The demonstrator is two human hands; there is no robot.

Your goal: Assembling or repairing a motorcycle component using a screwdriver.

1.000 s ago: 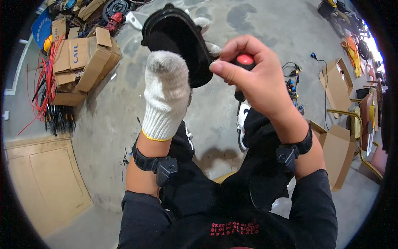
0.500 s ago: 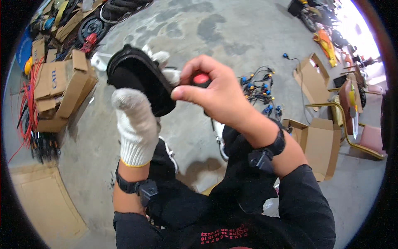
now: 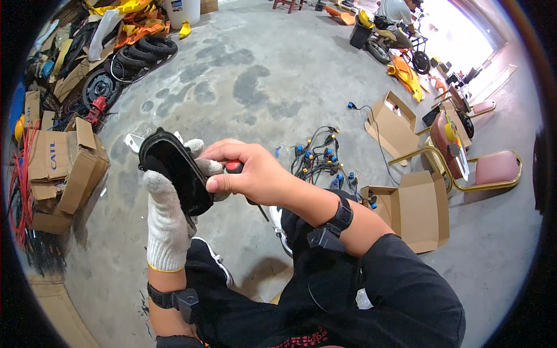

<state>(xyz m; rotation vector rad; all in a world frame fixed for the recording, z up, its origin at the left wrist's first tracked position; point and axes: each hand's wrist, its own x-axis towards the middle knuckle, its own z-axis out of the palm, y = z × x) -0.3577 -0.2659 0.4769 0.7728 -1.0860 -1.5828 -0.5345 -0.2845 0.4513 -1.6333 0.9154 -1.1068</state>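
Note:
My left hand (image 3: 165,226), in a white knitted glove, is closed round a black oval housing (image 3: 177,180) with a raised rim and a dark hollow inside. Its thumb lies along the near side, and the gloved fingertips show past the far edge. A light metal bracket (image 3: 134,142) sticks out beside the housing's upper left end. My bare right hand (image 3: 258,174) grips a screwdriver (image 3: 234,167) with a red-ended handle, its thin shaft pointing down toward my shoes. The right thumb and fingertips meet the housing's right rim and the gloved fingers.
Several black cables with blue connectors (image 3: 319,156) lie on the concrete floor ahead to the right. Open cardboard boxes (image 3: 415,211) and a pink chair (image 3: 499,170) stand right. On the left are a torn carton (image 3: 52,168), red wires and tyres (image 3: 139,55). Another person (image 3: 397,14) sits far off.
The view has tilted upward, bringing in more of the far floor and the other person. Both hands and the housing sit lower in the picture; the grips look the same.

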